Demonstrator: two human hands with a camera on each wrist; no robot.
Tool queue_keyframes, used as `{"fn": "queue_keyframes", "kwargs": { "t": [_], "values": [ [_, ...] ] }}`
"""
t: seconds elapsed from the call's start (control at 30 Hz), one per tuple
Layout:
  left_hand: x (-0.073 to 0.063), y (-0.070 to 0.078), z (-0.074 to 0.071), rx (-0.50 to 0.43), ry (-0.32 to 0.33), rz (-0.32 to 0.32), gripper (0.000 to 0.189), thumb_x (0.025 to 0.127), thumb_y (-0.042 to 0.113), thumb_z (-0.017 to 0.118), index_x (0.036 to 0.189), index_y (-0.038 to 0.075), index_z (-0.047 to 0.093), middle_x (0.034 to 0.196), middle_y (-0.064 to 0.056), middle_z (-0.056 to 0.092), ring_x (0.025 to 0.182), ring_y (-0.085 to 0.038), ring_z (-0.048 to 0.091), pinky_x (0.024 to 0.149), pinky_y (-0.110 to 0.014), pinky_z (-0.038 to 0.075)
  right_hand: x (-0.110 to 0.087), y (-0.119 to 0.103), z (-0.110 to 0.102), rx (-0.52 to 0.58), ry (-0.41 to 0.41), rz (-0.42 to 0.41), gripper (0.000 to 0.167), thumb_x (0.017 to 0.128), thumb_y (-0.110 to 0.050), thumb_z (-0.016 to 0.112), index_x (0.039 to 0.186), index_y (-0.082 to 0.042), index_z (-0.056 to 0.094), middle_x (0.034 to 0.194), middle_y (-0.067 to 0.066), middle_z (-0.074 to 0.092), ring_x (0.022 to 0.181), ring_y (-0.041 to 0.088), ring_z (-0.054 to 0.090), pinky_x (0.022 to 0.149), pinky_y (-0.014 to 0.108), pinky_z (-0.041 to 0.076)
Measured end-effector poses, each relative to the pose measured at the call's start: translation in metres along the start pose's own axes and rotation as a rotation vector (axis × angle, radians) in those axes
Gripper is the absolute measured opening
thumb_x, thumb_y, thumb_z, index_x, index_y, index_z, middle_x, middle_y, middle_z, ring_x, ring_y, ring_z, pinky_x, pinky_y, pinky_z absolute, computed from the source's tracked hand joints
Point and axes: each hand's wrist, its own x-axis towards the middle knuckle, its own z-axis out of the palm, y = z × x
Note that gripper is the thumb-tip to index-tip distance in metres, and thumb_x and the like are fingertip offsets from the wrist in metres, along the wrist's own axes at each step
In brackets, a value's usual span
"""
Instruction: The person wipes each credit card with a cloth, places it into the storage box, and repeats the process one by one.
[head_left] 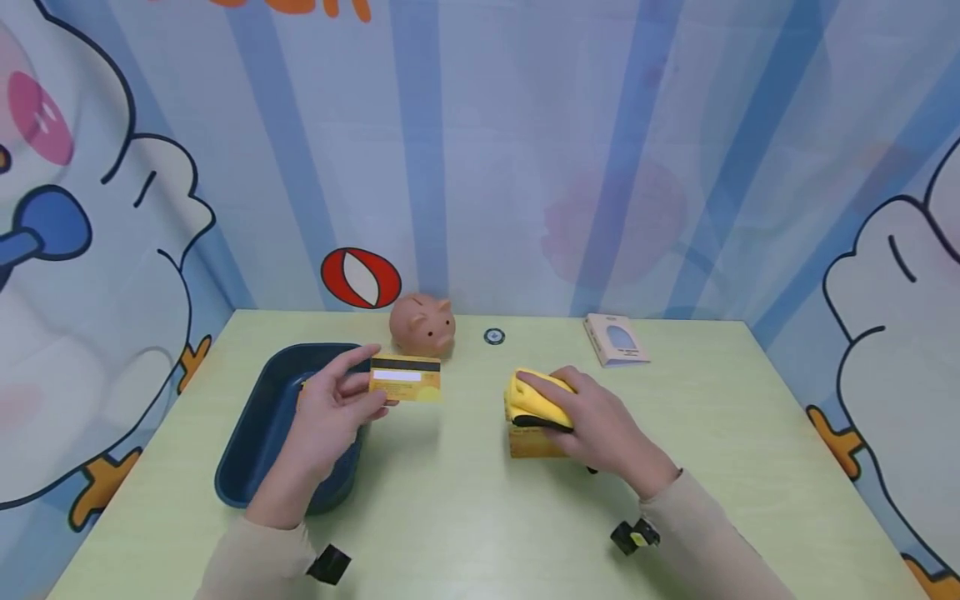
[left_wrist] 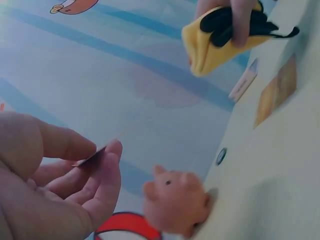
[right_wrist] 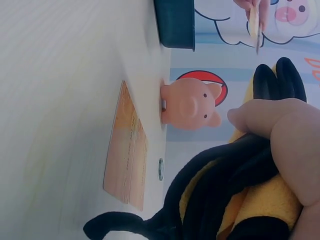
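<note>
Between thumb and fingers, my left hand (head_left: 330,412) pinches a gold bank card (head_left: 405,377), its dark stripe and white strip facing me. That hand is over the right side of a dark blue bin (head_left: 251,433); the left wrist view catches the card (left_wrist: 93,159) nearly edge-on. My right hand (head_left: 603,421) grips a soft yellow pouch with black trim (head_left: 536,400), held above the table. A black cord end (right_wrist: 112,222) dangles from it. Below the pouch, gold cards (right_wrist: 125,150) lie flat and overlapping on the table, partly hidden by it in the head view.
A pink piggy bank (head_left: 422,325) stands at the back of the table, right of the bin. Further right lie a small round dark disc (head_left: 494,336) and a pale pink booklet or box (head_left: 617,340). A printed curtain (head_left: 495,167) hangs behind the table.
</note>
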Motion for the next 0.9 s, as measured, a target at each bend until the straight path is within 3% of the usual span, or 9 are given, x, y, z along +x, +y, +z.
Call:
{"fn": "queue_keyframes", "kwargs": {
  "t": [0.17, 0.3, 0.43, 0.6, 0.73, 0.9],
  "values": [
    [0.002, 0.004, -0.033, 0.118, 0.082, -0.029, 0.063, 0.102, 0.003, 0.064, 0.160, 0.013, 0.043, 0.138, -0.024, 0.061, 0.104, -0.023, 0.076, 0.086, -0.028, 0.062, -0.001, 0.001, -0.001, 0.003, -0.003, 0.008, 0.085, 0.086, -0.016, 0.084, 0.160, -0.034, 0.045, 0.124, 0.009, 0.059, 0.093, 0.019, 0.057, 0.074, 0.039, 0.055],
    [0.005, -0.001, -0.057, 0.195, 0.125, -0.057, 0.065, 0.102, 0.004, 0.062, 0.162, 0.008, 0.038, 0.139, -0.027, 0.054, 0.104, -0.018, 0.073, 0.083, -0.024, 0.061, -0.003, 0.001, -0.001, 0.003, -0.009, 0.016, 0.085, 0.087, -0.016, 0.084, 0.160, -0.034, 0.045, 0.124, 0.009, 0.059, 0.094, 0.019, 0.057, 0.074, 0.039, 0.055],
    [0.005, -0.009, -0.073, 0.379, 0.137, -0.100, 0.065, 0.101, 0.004, 0.060, 0.161, 0.000, 0.036, 0.137, -0.031, 0.055, 0.107, -0.032, 0.073, 0.086, -0.034, 0.063, -0.004, 0.000, -0.001, 0.010, -0.012, 0.017, 0.084, 0.087, -0.017, 0.085, 0.159, -0.033, 0.045, 0.123, 0.009, 0.059, 0.093, 0.018, 0.056, 0.074, 0.039, 0.055],
    [0.005, -0.020, -0.081, 0.585, 0.091, -0.163, 0.064, 0.097, 0.000, 0.061, 0.156, -0.009, 0.038, 0.133, -0.037, 0.057, 0.112, -0.045, 0.064, 0.086, -0.047, 0.060, -0.005, 0.000, 0.000, 0.014, -0.006, 0.020, 0.085, 0.086, -0.016, 0.085, 0.160, -0.034, 0.045, 0.123, 0.008, 0.059, 0.093, 0.017, 0.056, 0.074, 0.038, 0.055],
    [0.007, -0.029, -0.084, 0.635, 0.028, -0.180, 0.062, 0.094, -0.003, 0.062, 0.151, -0.015, 0.040, 0.128, -0.039, 0.059, 0.098, -0.039, 0.069, 0.074, -0.039, 0.058, -0.005, 0.000, 0.000, 0.012, -0.004, 0.013, 0.086, 0.086, -0.016, 0.085, 0.160, -0.034, 0.044, 0.123, 0.008, 0.059, 0.093, 0.017, 0.057, 0.074, 0.039, 0.055],
    [0.011, -0.039, -0.083, 0.623, -0.025, -0.208, 0.063, 0.093, -0.006, 0.060, 0.150, -0.018, 0.038, 0.127, -0.041, 0.059, 0.085, -0.030, 0.073, 0.070, -0.036, 0.060, -0.005, 0.000, 0.000, 0.012, 0.003, 0.007, 0.087, 0.085, -0.016, 0.086, 0.160, -0.033, 0.045, 0.124, 0.008, 0.059, 0.094, 0.018, 0.058, 0.075, 0.040, 0.056]
  ]
}}
